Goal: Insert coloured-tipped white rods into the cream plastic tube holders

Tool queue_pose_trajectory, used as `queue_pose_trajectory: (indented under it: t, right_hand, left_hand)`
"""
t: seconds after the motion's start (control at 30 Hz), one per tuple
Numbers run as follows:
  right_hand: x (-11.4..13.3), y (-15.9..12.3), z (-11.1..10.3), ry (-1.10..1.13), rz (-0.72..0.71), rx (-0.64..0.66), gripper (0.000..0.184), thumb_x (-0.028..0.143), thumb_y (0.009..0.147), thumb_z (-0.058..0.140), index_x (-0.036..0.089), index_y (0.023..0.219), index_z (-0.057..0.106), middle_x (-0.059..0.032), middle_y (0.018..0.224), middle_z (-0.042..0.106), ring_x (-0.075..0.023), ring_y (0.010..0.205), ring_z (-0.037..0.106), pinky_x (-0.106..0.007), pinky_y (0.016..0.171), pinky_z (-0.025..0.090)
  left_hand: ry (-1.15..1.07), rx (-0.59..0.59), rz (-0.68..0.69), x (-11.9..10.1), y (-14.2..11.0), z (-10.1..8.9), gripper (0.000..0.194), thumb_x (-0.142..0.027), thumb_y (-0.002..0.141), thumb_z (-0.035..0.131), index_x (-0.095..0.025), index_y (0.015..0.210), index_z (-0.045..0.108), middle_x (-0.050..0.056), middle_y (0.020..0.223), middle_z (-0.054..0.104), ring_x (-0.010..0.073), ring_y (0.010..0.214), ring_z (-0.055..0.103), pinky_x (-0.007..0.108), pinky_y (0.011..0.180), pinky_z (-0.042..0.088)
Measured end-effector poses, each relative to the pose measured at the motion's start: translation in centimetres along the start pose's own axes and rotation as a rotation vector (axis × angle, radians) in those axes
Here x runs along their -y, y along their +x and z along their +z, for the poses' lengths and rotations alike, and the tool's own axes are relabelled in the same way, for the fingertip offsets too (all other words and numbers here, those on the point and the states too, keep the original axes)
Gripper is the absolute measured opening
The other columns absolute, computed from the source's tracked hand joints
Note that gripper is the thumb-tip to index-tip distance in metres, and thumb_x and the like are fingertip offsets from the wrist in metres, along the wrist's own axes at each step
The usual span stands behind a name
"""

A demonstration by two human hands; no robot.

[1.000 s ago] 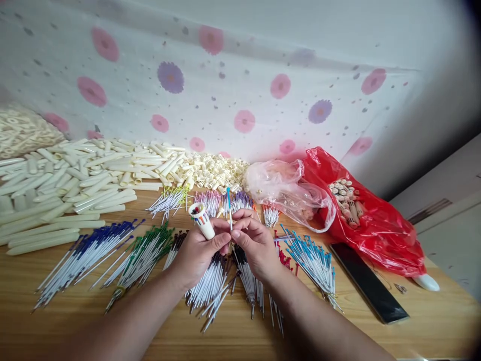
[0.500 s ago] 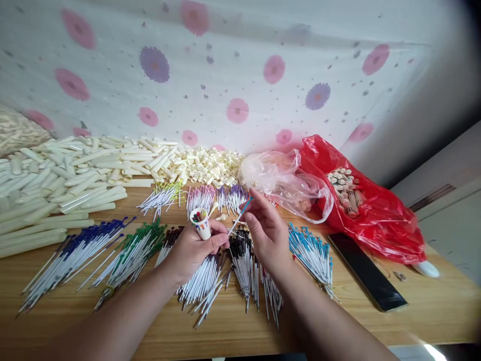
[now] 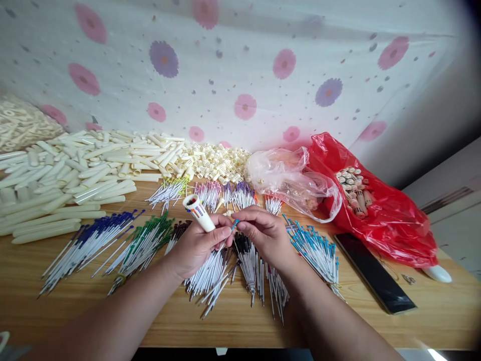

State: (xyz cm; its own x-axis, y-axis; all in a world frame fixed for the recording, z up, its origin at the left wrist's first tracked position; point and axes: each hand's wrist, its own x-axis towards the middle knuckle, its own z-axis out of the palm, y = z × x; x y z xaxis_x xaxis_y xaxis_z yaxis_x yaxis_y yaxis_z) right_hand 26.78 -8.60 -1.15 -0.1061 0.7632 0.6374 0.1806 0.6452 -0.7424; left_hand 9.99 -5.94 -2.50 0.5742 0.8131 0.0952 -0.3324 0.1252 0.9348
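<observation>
My left hand (image 3: 199, 245) is closed around a short cream pen barrel (image 3: 198, 212), its open end tilted up and to the left with several coloured refill tips showing inside. My right hand (image 3: 263, 233) pinches a thin light-blue-tipped refill (image 3: 234, 225) and holds it against the lower end of the barrel, fingertips touching my left hand. Both hands hover above rows of refills sorted by colour on the wooden table (image 3: 432, 316): blue refills (image 3: 90, 245), green refills (image 3: 145, 245), black refills (image 3: 246, 250) and light-blue refills (image 3: 315, 248).
A heap of cream barrels (image 3: 71, 175) covers the back left, small cream clips (image 3: 218, 163) lie behind the hands. A clear bag (image 3: 289, 180) and a red bag of parts (image 3: 379, 215) sit at the right, beside a flat black bar (image 3: 374, 273). A flowered cloth hangs behind.
My right hand has brought the light-blue refill down from a raised position to the barrel's lower end. The barrel now tilts more to the left. The camera shifted slightly.
</observation>
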Motion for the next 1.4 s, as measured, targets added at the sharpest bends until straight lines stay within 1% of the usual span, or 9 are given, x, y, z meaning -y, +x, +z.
queue_pose_trajectory:
  t: [0.13,0.27,0.4,0.5,0.6,0.73,0.83,1.17,1.4]
  right_hand:
    - [0.3,0.0,-0.4,0.048,0.041,0.089,0.004,0.018,0.084,0.062,0.020,0.085,0.065,0.0005,0.074,0.062,-0.0104,0.067,0.058,-0.027,0.063,0.049]
    - [1.2,0.0,-1.1,0.113,0.075,0.090,0.003,0.020,0.086,0.061,0.020,0.083,0.060,0.0000,0.075,0.061,-0.0110,0.069,0.059,-0.027,0.064,0.050]
    - [3.9,-0.1,-1.8,0.172,-0.138,-0.306,0.007,0.017,0.086,0.059,0.021,0.090,0.061,-0.0009,0.079,0.065,-0.0129,0.070,0.063,-0.027,0.057,0.053]
    - [6.6,-0.8,-2.1,0.028,-0.292,-0.532,0.010,0.014,0.085,0.060,0.020,0.092,0.065,-0.0024,0.077,0.065,-0.0168,0.073,0.065,-0.033,0.061,0.057]
    - [8.6,-1.8,-2.4,-0.190,-0.345,-0.383,0.010,0.017,0.087,0.059,0.020,0.095,0.065,-0.0047,0.079,0.068,-0.0194,0.078,0.067,-0.037,0.068,0.059]
    - [10.0,-2.2,-2.8,-0.373,-0.355,-0.125,0.014,0.012,0.083,0.063,0.016,0.096,0.062,-0.0066,0.090,0.070,-0.0172,0.081,0.069,-0.029,0.069,0.060]
    - [10.5,-1.7,-2.8,-0.456,-0.334,-0.046,0.014,0.008,0.082,0.062,0.016,0.094,0.061,-0.0055,0.088,0.072,-0.0145,0.079,0.070,-0.025,0.071,0.061]
    - [8.4,-1.3,-0.6,-0.418,-0.385,-0.132,0.018,0.005,0.081,0.061,0.016,0.095,0.060,-0.0094,0.084,0.072,-0.0155,0.078,0.069,-0.029,0.070,0.060]
    - [6.6,-1.6,-0.4,-0.284,-0.318,-0.314,0.029,-0.001,0.076,0.064,0.016,0.100,0.060,-0.0069,0.087,0.068,-0.0160,0.084,0.066,-0.031,0.070,0.056]
  left_hand:
    - [0.004,0.067,-0.027,-0.1,-0.1,-0.1,0.020,-0.035,0.076,0.068,-0.016,0.079,0.063,-0.002,0.060,0.058,0.0086,0.054,0.045,0.022,0.051,0.031]
    - [0.343,-0.040,0.116,-0.3,0.2,-0.6,0.017,-0.034,0.083,0.061,-0.017,0.079,0.064,-0.002,0.063,0.058,0.0106,0.058,0.049,0.024,0.054,0.036]
    - [0.622,-0.275,0.300,-0.7,0.6,-0.9,0.011,-0.027,0.080,0.063,-0.018,0.073,0.063,-0.002,0.066,0.060,0.0125,0.062,0.053,0.026,0.059,0.040]
    - [0.676,-0.276,0.370,-0.9,0.7,-0.9,0.007,-0.023,0.077,0.066,-0.018,0.073,0.064,-0.001,0.069,0.060,0.0131,0.065,0.055,0.026,0.061,0.041]
    - [0.708,-0.260,0.402,-0.7,0.8,-0.8,0.006,-0.022,0.079,0.065,-0.018,0.074,0.065,-0.001,0.072,0.058,0.0132,0.067,0.055,0.026,0.063,0.041]
    - [0.742,-0.257,0.406,-0.4,1.0,-0.8,0.008,-0.023,0.080,0.064,-0.019,0.073,0.064,-0.001,0.073,0.056,0.0136,0.069,0.055,0.027,0.066,0.041]
    - [0.751,-0.249,0.409,-0.2,1.1,-0.8,0.010,-0.026,0.081,0.064,-0.019,0.073,0.064,-0.001,0.075,0.056,0.0142,0.071,0.054,0.027,0.067,0.041]
    - [0.834,-0.283,0.432,0.2,1.3,-1.0,0.013,-0.033,0.081,0.065,-0.021,0.079,0.063,0.000,0.080,0.054,0.0162,0.074,0.053,0.029,0.071,0.042]
    - [0.912,-0.271,0.495,-0.1,1.2,-1.4,0.033,-0.054,0.080,0.060,-0.021,0.089,0.062,0.002,0.087,0.055,0.0182,0.080,0.052,0.030,0.075,0.042]
